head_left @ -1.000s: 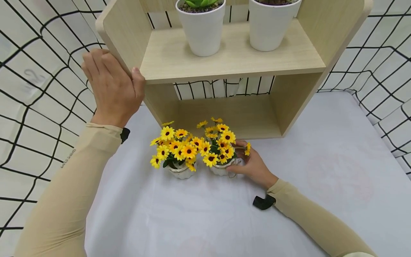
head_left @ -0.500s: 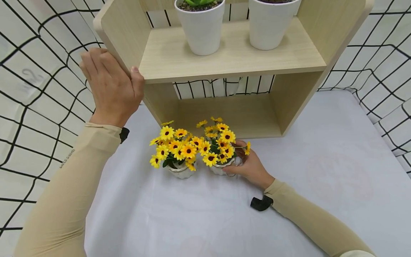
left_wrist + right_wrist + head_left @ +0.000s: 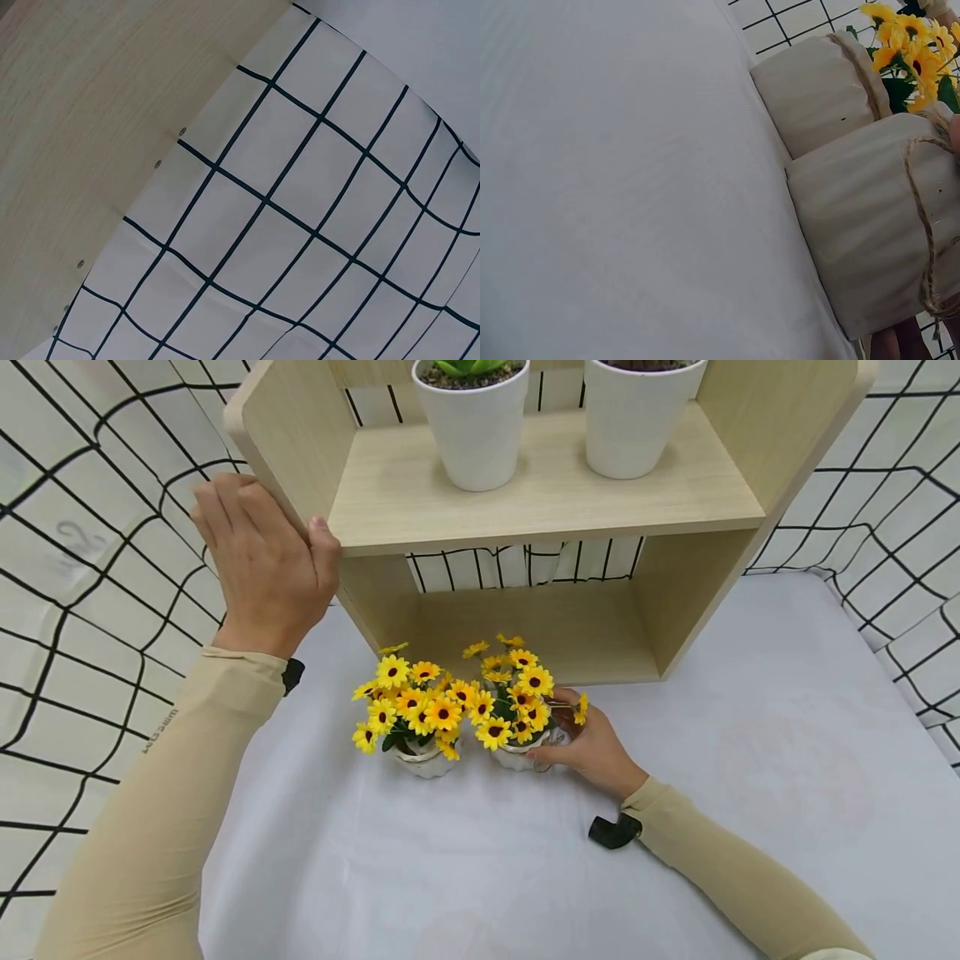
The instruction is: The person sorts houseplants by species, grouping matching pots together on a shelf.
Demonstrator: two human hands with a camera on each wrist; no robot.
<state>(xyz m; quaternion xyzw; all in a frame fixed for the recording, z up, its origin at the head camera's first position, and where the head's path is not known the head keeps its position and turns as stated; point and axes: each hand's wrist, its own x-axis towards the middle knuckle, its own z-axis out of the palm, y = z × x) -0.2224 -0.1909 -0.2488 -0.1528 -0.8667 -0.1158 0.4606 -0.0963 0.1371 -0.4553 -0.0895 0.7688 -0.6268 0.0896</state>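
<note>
"Anything changed this past second?"
"Barely. The left hand [image 3: 266,564] grips the left edge of the wooden shelf [image 3: 555,514] as before, and the left flowerpot [image 3: 426,766] stands where it stood. I'd read that as steadying, with nothing lifted."
"And the right flowerpot [image 3: 510,760]?"
"Just beside it on the white cloth [image 3: 450,860], before the shelf. The right hand [image 3: 592,752] has thumb and fingers curled about its right side."
"Pointing which way?"
"Upright, long axis vertical, yellow flowers [image 3: 536,681] uppermost, one bloom leaning right."
</note>
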